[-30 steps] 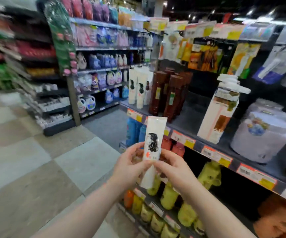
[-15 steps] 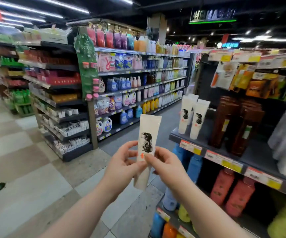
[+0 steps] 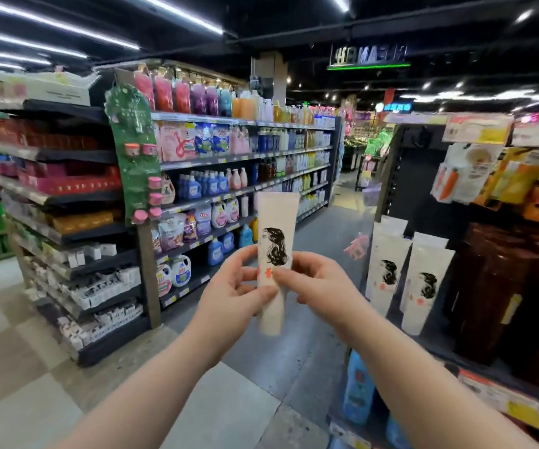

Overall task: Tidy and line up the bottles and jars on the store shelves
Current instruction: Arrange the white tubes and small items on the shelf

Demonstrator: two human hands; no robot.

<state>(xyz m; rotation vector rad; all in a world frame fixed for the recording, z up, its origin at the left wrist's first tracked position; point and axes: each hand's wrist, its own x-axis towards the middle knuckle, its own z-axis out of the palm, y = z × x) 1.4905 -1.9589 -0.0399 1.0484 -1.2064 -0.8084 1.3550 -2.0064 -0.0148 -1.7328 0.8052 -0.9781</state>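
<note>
Head camera, looking down an aisle of a shop: a white tube [image 3: 274, 251] printed with a black drawing of long wavy hair is held upright in mid-air, wide crimped end up. It sits in front of the person, over the aisle floor [image 3: 35, 367], near the right-hand shelf [image 3: 488, 393] but apart from it.

Both bare hands hold it at its middle. The left hand [image 3: 232, 293] grips it with the thumb across the front and curled fingers wrapped behind. The right hand [image 3: 320, 286] pinches the opposite edge between thumb and forefinger.

On the shelf, two matching tubes [image 3: 388, 270] stand side by side at the left end, touching, drawings facing out. Beside them stand dark brown bottles [image 3: 488, 286] in close rows. Blue bottles [image 3: 359, 387] fill the level below, and yellow and orange hanging packets [image 3: 475, 176] are above. Across the aisle, a long run of detergent shelving [image 3: 245, 157] stretches away.

The job looks partly done: the pair of tubes and the brown bottles appear lined up, while the held tube is not yet shelved and most likely belongs with the pair.

The tube's lower end is blurred, so its cap cannot be made out. Fingertips behind it are hidden. The shelf runs off the right edge, and the right forearm covers part of the lower levels.
</note>
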